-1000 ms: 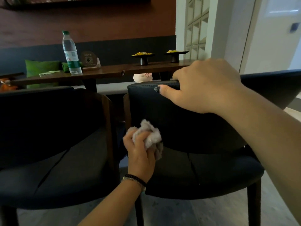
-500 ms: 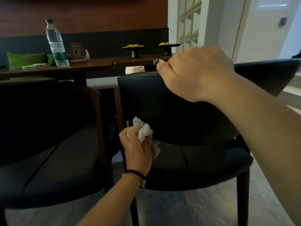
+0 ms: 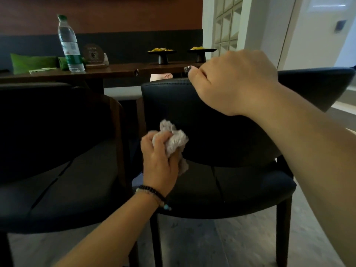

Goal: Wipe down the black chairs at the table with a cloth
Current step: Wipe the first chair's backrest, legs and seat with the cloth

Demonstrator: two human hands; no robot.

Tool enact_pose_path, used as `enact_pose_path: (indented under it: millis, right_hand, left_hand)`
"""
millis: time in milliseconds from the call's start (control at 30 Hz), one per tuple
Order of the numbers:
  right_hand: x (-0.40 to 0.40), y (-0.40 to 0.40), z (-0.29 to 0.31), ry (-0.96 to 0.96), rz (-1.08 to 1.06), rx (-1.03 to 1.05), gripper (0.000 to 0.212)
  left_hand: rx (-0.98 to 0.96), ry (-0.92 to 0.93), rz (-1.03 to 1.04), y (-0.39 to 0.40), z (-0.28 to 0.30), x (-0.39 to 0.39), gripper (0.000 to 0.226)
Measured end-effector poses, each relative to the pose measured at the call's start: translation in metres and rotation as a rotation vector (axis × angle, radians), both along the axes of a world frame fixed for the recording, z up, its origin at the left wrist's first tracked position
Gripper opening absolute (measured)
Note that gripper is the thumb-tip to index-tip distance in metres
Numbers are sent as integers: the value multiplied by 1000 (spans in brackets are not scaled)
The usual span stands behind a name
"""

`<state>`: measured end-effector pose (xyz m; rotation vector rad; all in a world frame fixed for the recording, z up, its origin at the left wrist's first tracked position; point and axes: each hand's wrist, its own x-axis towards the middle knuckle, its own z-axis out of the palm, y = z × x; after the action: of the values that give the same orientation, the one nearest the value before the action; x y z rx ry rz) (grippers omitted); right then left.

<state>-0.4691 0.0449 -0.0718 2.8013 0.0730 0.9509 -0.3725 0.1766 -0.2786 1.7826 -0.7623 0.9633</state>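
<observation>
Her right hand (image 3: 235, 83) grips the chair (image 3: 192, 105) top, probably to steady it, while the left hand (image 3: 159, 160) clutches the cloth (image 3: 174, 139) against its backrest.

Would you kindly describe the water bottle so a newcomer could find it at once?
Look past the two black chairs to the long dark wooden table. Near its left end stands the water bottle, upright beside a round wooden plaque. It alone is tall, clear plastic, with a green cap and label.
</observation>
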Motion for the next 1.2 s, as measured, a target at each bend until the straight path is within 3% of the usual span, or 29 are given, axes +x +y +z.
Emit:
enact_pose_path:
  millis: [100,167,267,333,433,567,600,667,733,833,900,967,1067,1200]
  right_hand:
    - [-2,-1,-5,-93,20,-50,59]
    - [-6,-2,-18,-235,86,-54,51]
    - [-18,0,-63,-499,330,56,30]
    - [-25,7,-113,-531,492,167,23]
    - [-26,24,-194,-280,483,417,26]
    - [-10,42,-259,210,184,1216,56]
    - [-3,42,-270,289,179,1419,58]
    - [7,42,-293,365,244,1615,58]
    - [14,45,-312,362,308,1657,51]
    - [27,45,-333,81,180,1506,46]
    - [37,37,-340,-74,121,1365,51]
    - [46,32,-343,-65,89,1267,50]
    - [53,31,-347,-29,-6,1115,42]
    - [52,25,-344,-44,69,1216,45]
  left_hand:
    - [-52,286,-89,22,-43,-12,39]
    - [-170,563,-96,34,-59,-20,37]
    - [-344,1036,-163,47,-65,-27,34]
    - [-438,1183,-240,52,-68,-32,52]
    - [-527,1169,-394,47,-75,-42,55]
    - [-838,1112,-613,41,-84,-45,48]
    - [-893,1111,-622,42,-89,-43,47]
    - [-856,1085,-561,41,-100,-39,47]
    - [-698,1024,-414,39,-112,-34,53]
    - [-542,929,-199,34,-130,-21,74]
    - [-434,972,-57,25,-135,-13,70]
    - [-325,987,43,18,-139,-8,52]
    - [-240,1003,62,19,-137,-2,35]
    - [-207,1074,-78,34,-130,-1,41]
